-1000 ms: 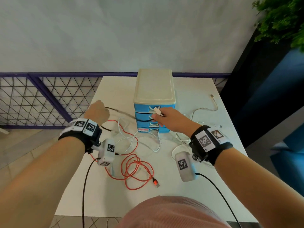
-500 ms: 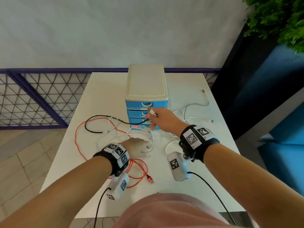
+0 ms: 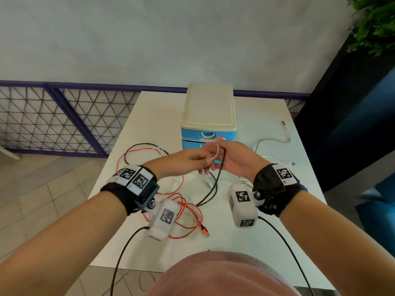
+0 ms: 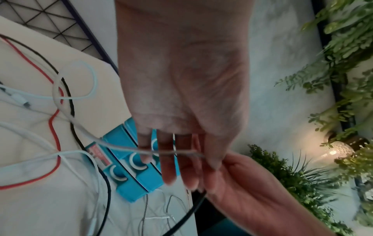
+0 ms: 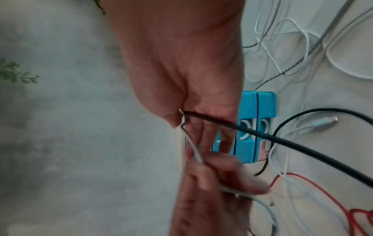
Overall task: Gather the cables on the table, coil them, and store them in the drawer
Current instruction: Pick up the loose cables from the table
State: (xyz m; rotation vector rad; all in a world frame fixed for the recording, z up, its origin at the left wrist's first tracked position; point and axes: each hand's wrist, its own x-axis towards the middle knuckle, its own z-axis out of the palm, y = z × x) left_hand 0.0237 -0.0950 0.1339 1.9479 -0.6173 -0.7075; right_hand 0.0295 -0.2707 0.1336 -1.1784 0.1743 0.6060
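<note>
- Writing: the red label (image 4: 99,155) on the lowest drawer front carries print too blurred for me to read; the wrist tags show only black-and-white square codes.
- Black cable (image 3: 214,184) runs from my right hand (image 3: 235,159) down toward me to the table (image 3: 267,129), its long axis near upright where it hangs; the rest loops away left on the table.
- My right hand's fingers pinch the black cable at the thumb, with a white cable (image 3: 216,151) bent over them.
- My left hand (image 3: 192,161) meets the right in front of the drawer unit (image 3: 208,112); its fingers (image 4: 168,159) are nearly straight and the white cable lies across them.
- Red cable (image 3: 188,212) lies in loose loops on the table near me, its plug pointing toward me.
- Other white cables sprawl beside the unit; all visible drawers are closed, so I cannot see their contents.
</note>
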